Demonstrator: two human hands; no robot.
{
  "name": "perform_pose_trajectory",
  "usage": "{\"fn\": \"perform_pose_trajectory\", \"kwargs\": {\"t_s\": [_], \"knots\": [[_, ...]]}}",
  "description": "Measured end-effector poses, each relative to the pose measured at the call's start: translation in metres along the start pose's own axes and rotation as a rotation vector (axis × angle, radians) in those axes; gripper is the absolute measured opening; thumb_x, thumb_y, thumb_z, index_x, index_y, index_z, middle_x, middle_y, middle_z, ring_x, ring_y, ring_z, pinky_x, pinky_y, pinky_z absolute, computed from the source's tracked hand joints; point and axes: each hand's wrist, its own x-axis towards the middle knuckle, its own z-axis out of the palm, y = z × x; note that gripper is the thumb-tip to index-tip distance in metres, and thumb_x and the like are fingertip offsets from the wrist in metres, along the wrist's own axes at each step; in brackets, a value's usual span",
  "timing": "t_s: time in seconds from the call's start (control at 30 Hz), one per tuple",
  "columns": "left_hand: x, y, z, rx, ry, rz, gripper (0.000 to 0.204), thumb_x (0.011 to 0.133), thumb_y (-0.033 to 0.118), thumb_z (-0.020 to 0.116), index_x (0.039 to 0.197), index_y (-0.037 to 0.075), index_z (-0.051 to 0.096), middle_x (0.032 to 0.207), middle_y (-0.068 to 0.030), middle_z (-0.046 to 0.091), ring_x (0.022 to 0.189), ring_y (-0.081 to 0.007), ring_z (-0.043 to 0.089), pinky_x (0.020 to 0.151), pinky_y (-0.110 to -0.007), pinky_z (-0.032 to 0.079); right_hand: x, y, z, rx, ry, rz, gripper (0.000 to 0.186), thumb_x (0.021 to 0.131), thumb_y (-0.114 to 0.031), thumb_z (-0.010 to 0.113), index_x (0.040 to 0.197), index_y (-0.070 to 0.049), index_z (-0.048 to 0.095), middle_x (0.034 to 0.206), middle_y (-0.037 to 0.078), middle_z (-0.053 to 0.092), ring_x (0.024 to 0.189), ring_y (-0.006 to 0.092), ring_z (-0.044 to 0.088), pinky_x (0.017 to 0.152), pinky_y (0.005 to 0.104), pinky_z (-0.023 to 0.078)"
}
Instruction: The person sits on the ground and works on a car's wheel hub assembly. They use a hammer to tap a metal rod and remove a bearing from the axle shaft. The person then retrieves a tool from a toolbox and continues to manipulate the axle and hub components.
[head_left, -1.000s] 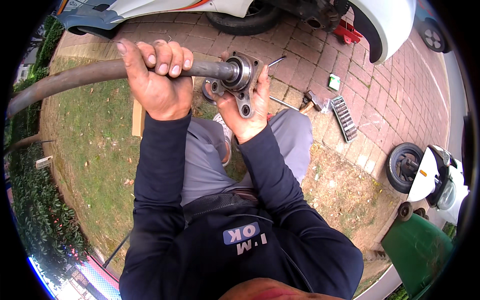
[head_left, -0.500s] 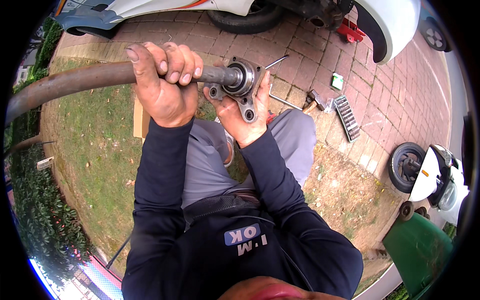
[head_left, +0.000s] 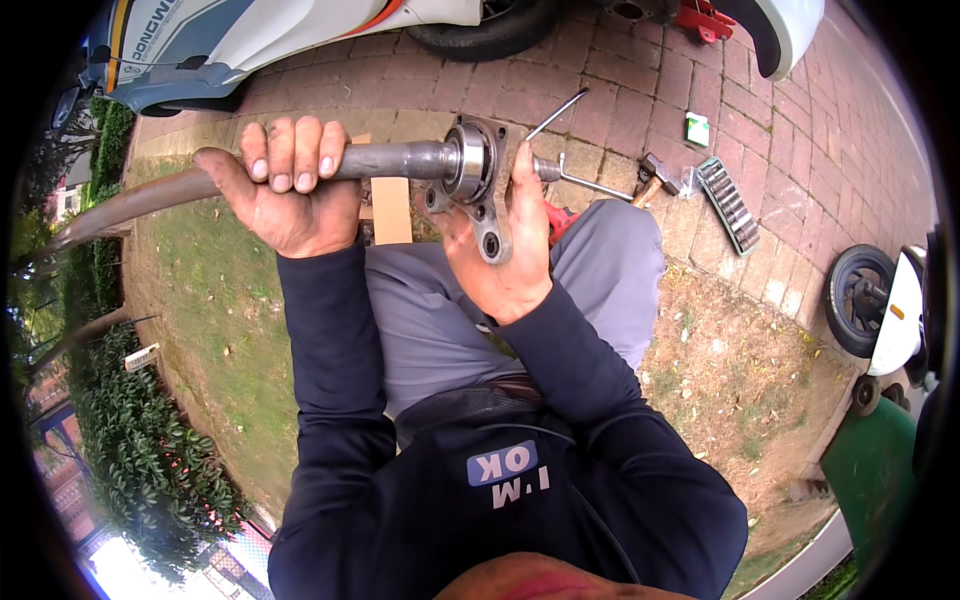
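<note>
My left hand (head_left: 300, 200) wraps round a long, rust-brown metal shaft (head_left: 395, 160), its thumb pointing left along it. The shaft runs in from the left edge and meets a shiny round bearing (head_left: 463, 160), seated in a grey metal flange plate (head_left: 488, 222) with bolt holes. Under and behind that plate sits my right hand (head_left: 512, 270), closed on it, with one finger up its right side. Some of that hand's fingers are hidden behind the metal. A short metal stub (head_left: 547, 170) shows just past the plate.
A hammer (head_left: 655, 178), a socket set (head_left: 730, 208), thin rods (head_left: 600, 188) and a small green-white box (head_left: 697, 128) lie on the brick paving. Cardboard (head_left: 391, 212) lies near my knees. A scooter (head_left: 300, 45) stands ahead, a wheel (head_left: 858, 300) at right, a hedge (head_left: 140, 430) at left.
My left hand has shifted left along the shaft, farther from the bearing, baring more of it. The stub past the plate has come into sight. My view has shifted a little.
</note>
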Motion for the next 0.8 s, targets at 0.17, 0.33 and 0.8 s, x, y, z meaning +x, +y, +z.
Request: {"fn": "perform_pose_trajectory", "kwargs": {"t_s": [0.17, 0.33, 0.8], "knots": [[0.007, 0.004, -0.004, -0.244, 0.037, -0.056, 0.057, 0.089, 0.063, 0.058, 0.060, 0.015, 0.048, 0.049, 0.0050, 0.041, 0.045, -0.0104, 0.039, 0.051, -0.028, 0.037, -0.011, -0.007, 0.011, -0.108, -0.088, -0.103, 0.045, 0.104, -0.043, 0.041, 0.129, -0.009, 0.057, 0.126, 0.010, 0.064, 0.119, 0.0240, 0.059, 0.101, 0.0432, 0.045], [0.008, 0.003, -0.007, -0.267, 0.056, -0.063, 0.057, 0.089, 0.063, 0.058, 0.060, 0.015, 0.047, 0.049, 0.0046, 0.041, 0.044, -0.0110, 0.039, 0.051, -0.028, 0.037, -0.015, -0.009, 0.012, -0.091, 0.038, -0.071, 0.048, 0.102, -0.038, 0.042, 0.133, -0.004, 0.054, 0.130, 0.015, 0.062, 0.122, 0.0265, 0.057, 0.104, 0.0444, 0.042], [-0.003, 0.001, 0.001, 0.042, -0.061, 0.013, 0.053, 0.088, 0.062, 0.060, 0.063, 0.016, 0.049, 0.052, 0.0063, 0.042, 0.048, -0.0090, 0.042, 0.053, -0.028, 0.037, -0.008, -0.010, -0.011, -0.114, -0.177, 0.167, 0.065, 0.098, -0.063, 0.040, 0.129, -0.007, 0.054, 0.110, 0.014, 0.066, 0.093, 0.0269, 0.068, 0.072, 0.0386, 0.055]]}}
